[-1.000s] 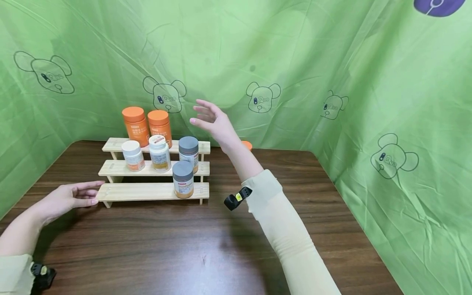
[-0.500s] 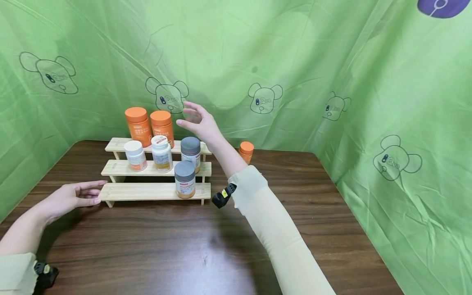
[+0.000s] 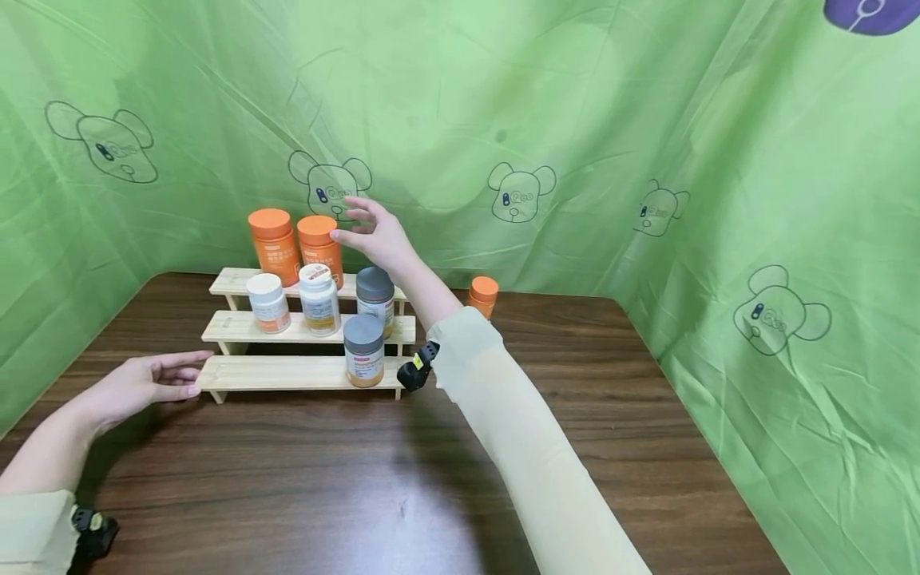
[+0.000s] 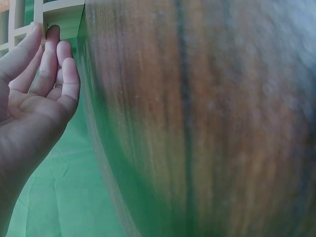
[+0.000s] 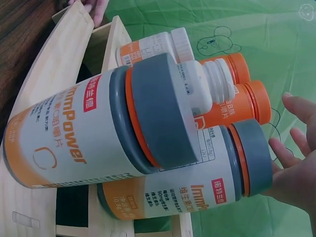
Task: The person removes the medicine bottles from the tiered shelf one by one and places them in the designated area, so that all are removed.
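Observation:
My left hand (image 3: 140,389) holds the left end of the lowest step of a pale three-step wooden rack (image 3: 273,371), thumb and fingertips at the board's end. My right hand (image 3: 381,239) reaches over the rack's top step, fingers parted and slightly bent. Its thumb tip overlaps the lid of the right-hand orange supplement bottle (image 3: 322,255) in the head view. Another orange bottle (image 3: 276,254) stands to its left. On the middle step are two white bottles, one short (image 3: 269,305) and one taller (image 3: 319,302), and a grey-lidded jar (image 3: 374,297). A second grey-lidded jar (image 5: 74,128) stands on the lowest step.
A smaller orange-capped bottle (image 3: 483,295) stands on the dark wooden table (image 3: 575,431) right of the rack, partly behind my right forearm. A green curtain (image 3: 446,144) with mouse-head drawings hangs behind and along both sides of the table.
My right hand has moved left, from right of the rack to beside the right-hand orange bottle. The small orange bottle behind the forearm has come into fuller view. My left hand keeps its place.

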{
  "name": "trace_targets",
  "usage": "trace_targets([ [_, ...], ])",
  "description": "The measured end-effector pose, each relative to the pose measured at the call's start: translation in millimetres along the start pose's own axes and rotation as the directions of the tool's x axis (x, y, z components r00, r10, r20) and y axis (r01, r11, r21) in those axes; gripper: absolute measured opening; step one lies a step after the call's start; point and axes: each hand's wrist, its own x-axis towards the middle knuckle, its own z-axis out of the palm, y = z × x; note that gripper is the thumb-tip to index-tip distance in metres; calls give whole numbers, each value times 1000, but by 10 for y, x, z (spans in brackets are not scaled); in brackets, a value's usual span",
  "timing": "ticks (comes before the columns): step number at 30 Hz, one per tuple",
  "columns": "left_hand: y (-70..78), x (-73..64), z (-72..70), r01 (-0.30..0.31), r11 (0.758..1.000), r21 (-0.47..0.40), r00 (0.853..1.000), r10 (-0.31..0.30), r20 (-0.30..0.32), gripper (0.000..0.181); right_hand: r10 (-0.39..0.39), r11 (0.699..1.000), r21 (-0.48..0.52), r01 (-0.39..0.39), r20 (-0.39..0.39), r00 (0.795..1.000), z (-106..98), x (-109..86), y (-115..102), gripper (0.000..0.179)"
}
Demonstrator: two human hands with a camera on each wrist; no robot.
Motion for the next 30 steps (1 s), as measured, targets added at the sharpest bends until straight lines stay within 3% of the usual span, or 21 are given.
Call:
trace_targets([
  [15,45,-16,18,-14,999,-34,1000,14,14,58,23,999,-24,-22,45,999,187,89,-4,56],
  [23,23,-16,13,-7,999,-33,1000,8,7,58,4,989,-150,5,58,998,244,110,-11,55],
  [30,32,-24,11,4,999,-35,1000,-3,8,59,19,988,-154,-14,31,999,271,109,-24,50],
])
